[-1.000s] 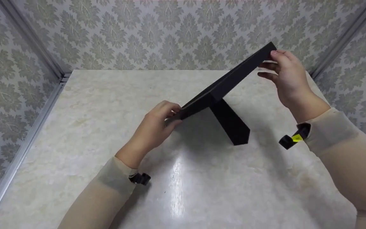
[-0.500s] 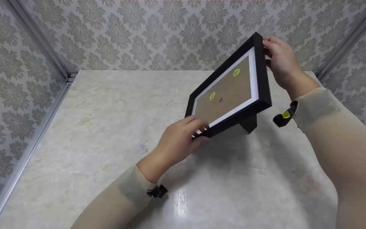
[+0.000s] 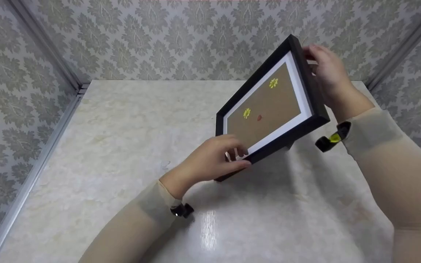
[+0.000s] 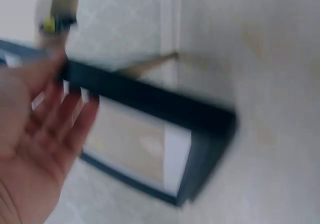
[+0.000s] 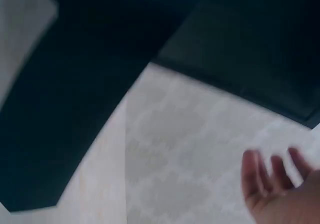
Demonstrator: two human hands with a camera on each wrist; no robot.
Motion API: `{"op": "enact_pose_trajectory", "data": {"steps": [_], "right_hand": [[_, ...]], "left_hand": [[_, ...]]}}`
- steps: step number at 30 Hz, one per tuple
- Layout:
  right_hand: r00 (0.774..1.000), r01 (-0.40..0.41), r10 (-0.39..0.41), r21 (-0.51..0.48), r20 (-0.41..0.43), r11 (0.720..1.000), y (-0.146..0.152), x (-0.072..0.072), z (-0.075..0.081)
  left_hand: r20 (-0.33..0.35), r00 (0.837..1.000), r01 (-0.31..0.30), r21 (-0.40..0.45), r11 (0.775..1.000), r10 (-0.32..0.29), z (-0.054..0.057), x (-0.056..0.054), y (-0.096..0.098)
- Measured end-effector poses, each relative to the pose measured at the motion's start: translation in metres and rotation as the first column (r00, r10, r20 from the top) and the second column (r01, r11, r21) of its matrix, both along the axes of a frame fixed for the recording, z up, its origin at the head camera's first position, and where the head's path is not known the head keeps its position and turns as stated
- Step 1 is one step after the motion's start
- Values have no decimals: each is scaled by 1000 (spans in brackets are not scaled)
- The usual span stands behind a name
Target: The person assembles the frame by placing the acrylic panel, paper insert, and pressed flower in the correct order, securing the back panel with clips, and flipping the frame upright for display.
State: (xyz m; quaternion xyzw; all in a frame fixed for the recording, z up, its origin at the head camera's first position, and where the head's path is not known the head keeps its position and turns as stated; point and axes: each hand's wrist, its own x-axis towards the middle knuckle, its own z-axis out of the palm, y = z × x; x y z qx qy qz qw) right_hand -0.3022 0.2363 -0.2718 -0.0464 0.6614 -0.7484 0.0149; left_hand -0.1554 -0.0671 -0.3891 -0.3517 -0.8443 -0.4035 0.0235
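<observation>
A black picture frame [image 3: 283, 140] is held tilted above the table, its front turned toward the head camera. Inside its white mat, the brown picture [image 3: 269, 100] carries two yellow flowers and a small red shape. My left hand [image 3: 214, 157] grips the frame's lower border, thumb on one side and fingertips on the other; the left wrist view is blurred. Behind the frame's right side is my right hand [image 3: 331, 76], partly hidden. In the right wrist view this hand [image 5: 282, 196] has loosely bent fingers, apart from the dark back panel [image 5: 240, 48]. A wide black stand leg [image 5: 75, 108] sticks out from the back.
The pale marbled tabletop [image 3: 122, 128] reaches back to a patterned wall [image 3: 181, 44]. Metal rails [image 3: 42, 146] run along the table's left side. Small black cameras [image 3: 182, 210] sit on both wrists.
The frame has turned from nearly edge-on to showing its picture, and its lower end has come right and nearer. The left hand moved right with it; the right hand came off its upper edge.
</observation>
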Motion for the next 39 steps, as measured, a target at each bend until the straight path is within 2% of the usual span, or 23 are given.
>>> {"op": "enact_pose_trajectory", "data": {"steps": [2,4,8,13,16,19,23,27,33,39], "right_hand": [[1000,18,-17,-54,21,998,6,13,1],[999,30,-29,-92,16,995,14,31,1],[999,-6,-3,-167,-51,986,27,68,-3],[989,-56,28,-192,-146,980,35,114,-6],[972,-91,42,-209,-230,974,39,140,-5],[953,-130,56,-235,-296,963,41,159,-5],[954,-126,49,-249,-294,960,34,174,-8],[963,-82,17,-234,-268,969,20,183,-12],[980,-53,18,-173,-197,983,3,189,-14],[987,-75,58,-106,-149,992,-8,193,-11]], "left_hand": [[96,995,17,57,998,-23,1,-13,-13],[148,989,-9,107,994,-7,1,-26,-22],[190,977,-120,109,987,97,2,-53,-40],[165,964,-206,-31,978,208,3,-89,-58],[139,956,-242,-122,962,258,4,-109,-69],[161,938,-282,-163,945,308,4,-125,-76],[181,912,-336,-185,924,368,2,-140,-77],[188,895,-370,-192,909,404,-6,-151,-69],[237,892,-353,-166,921,385,-20,-159,-53],[287,893,-310,-164,936,346,-31,-161,-38]]}}
